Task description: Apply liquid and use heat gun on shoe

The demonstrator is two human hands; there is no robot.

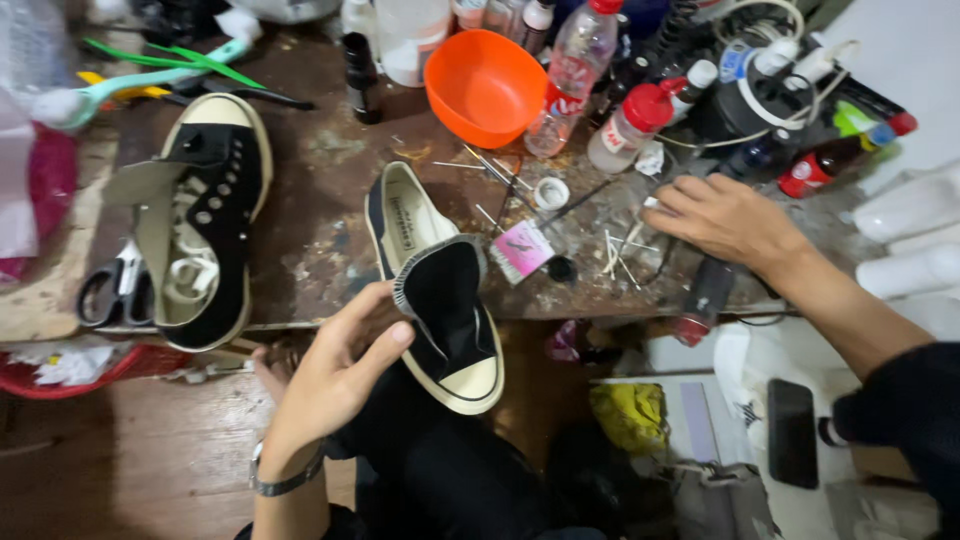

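Left hand [335, 365] grips black canvas shoe [440, 290] by its side, thumb pressed on turned-out upper, toe cap pointing toward wearer, heel resting on worn workbench [320, 215]. Right hand [722, 215] lies flat on bench, fingers spread loosely over scattered thin sticks [620, 250], holding nothing. Second black shoe [205, 215], laces loosened, sits at bench's left beside scissors [115, 285]. Orange bowl [485, 85] and plastic bottles [575, 70] crowd far edge.

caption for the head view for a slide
Left hand holds a black sneaker while right hand reaches among sticks on a cluttered workbench.
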